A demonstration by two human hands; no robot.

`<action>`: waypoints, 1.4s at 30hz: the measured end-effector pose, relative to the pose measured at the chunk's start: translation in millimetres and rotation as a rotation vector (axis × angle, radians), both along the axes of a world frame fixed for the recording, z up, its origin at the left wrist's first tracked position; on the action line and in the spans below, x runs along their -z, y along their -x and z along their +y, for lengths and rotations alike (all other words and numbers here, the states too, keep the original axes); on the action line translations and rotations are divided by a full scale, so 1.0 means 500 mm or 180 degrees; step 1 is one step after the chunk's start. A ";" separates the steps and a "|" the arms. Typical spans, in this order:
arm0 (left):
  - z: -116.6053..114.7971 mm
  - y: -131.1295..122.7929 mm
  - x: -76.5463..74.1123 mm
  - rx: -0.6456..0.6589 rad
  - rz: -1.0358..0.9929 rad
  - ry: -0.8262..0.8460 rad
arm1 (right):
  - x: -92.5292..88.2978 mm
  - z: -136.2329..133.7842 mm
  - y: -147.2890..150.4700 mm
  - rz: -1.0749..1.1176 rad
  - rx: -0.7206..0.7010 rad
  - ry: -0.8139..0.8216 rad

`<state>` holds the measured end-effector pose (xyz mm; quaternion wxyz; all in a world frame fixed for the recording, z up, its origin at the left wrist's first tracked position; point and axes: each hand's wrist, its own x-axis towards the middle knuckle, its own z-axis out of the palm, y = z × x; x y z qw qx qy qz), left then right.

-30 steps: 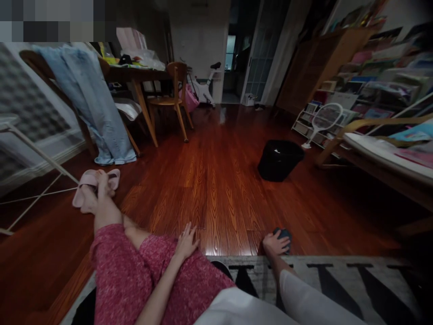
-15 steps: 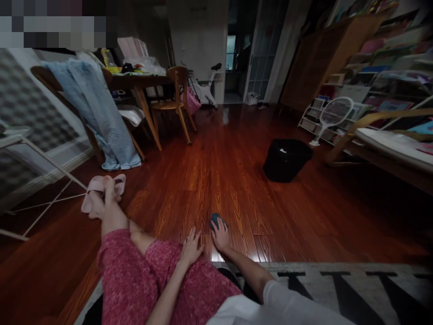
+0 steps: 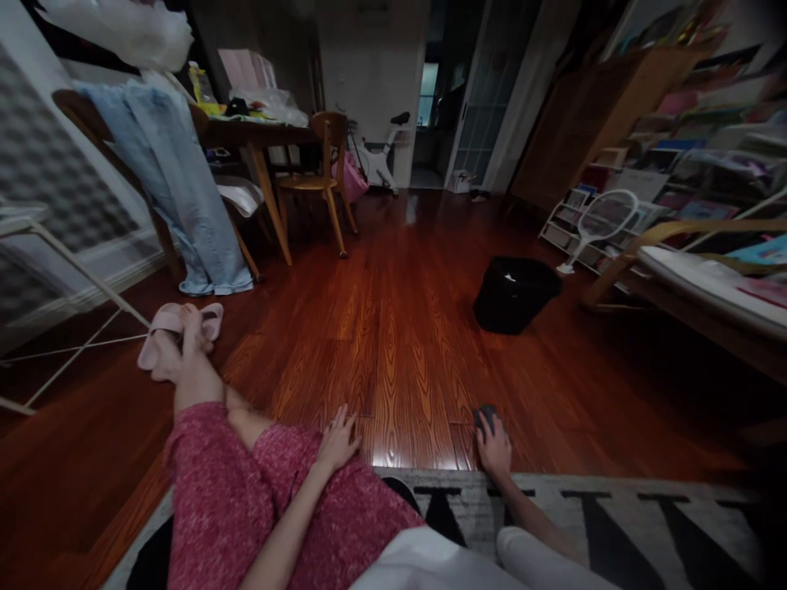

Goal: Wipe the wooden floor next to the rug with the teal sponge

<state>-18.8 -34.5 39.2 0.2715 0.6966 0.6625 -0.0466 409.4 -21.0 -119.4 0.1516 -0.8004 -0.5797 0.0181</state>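
My right hand (image 3: 493, 451) is low over the wooden floor (image 3: 393, 369), at the right. Its fingers lie over a small dark blue-grey rounded object (image 3: 485, 415), palm-sized, against the floor; its kind is not clear, and the hand covers much of it. My left hand (image 3: 337, 442) rests on my thigh, on the red patterned shorts (image 3: 344, 524). Its fingers are stretched out and hold nothing.
A black bin (image 3: 513, 299) stands on the floor ahead to the right. Jeans (image 3: 166, 180) hang over a chair at the left, near a wooden table (image 3: 255, 135). A patterned rug (image 3: 547, 512) lies under me. A low wooden-armed chair (image 3: 682, 279) stands at the right.
My right hand has moved to the right across the floor with the dark rounded object under its fingers. My left hand stays on my thigh. The view has shifted slightly.
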 end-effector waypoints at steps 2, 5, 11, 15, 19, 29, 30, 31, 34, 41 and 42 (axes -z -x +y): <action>0.000 -0.001 -0.003 0.0004 0.0008 0.0006 | 0.008 -0.001 -0.011 0.0099 0.0768 -0.0146; 0.001 -0.003 -0.007 -0.0012 0.0022 0.0017 | 0.014 0.018 0.040 0.0244 0.1458 -0.0511; 0.003 -0.003 0.001 -0.0012 -0.0009 0.0004 | 0.026 0.055 0.247 0.0169 0.0629 -0.0584; 0.003 -0.003 0.006 -0.0023 -0.0033 -0.0019 | 0.032 0.036 0.388 0.0127 -0.0897 -0.0273; 0.000 -0.004 0.004 -0.0053 -0.0045 -0.0051 | 0.012 0.016 0.483 0.0117 -0.2038 0.0018; -0.001 0.002 0.004 -0.0067 -0.0196 -0.0020 | -0.022 0.089 0.296 0.0036 -0.2528 0.0037; -0.001 0.002 0.003 -0.0064 -0.0208 -0.0018 | -0.020 0.090 0.249 0.0004 -0.2220 -0.0016; -0.002 0.003 0.002 -0.0066 -0.0226 -0.0017 | -0.017 0.088 0.200 -0.0022 -0.1881 -0.0056; -0.004 0.003 -0.001 -0.0075 -0.0281 0.0011 | -0.001 0.057 0.053 -0.0024 -0.0693 -0.0027; -0.004 0.000 -0.002 -0.0083 -0.0346 0.0038 | 0.059 -0.036 -0.034 0.0183 0.1094 -0.0327; -0.004 0.000 -0.002 -0.0086 -0.0351 0.0049 | 0.064 -0.034 -0.006 0.0213 0.1249 -0.0406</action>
